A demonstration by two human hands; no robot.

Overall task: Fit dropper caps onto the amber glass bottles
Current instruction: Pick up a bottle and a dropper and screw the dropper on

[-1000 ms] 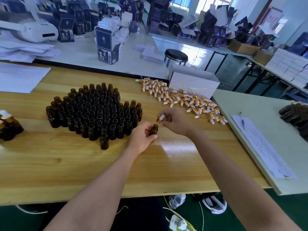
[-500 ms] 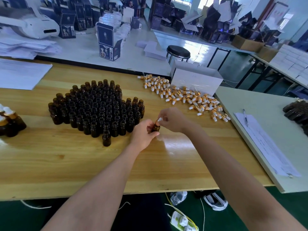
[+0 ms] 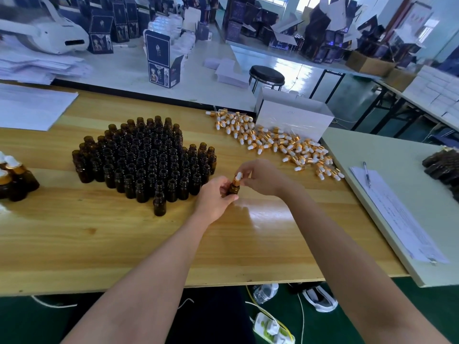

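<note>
Wooden table below, left hand partly hides the amber bottle.

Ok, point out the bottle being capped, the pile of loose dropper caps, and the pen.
amber bottle being capped (image 3: 233,188): head view, glass body below the cap.
pile of loose dropper caps (image 3: 276,142): head view, caps near the pile's middle.
pen (image 3: 366,173): head view, middle of its barrel.
</note>
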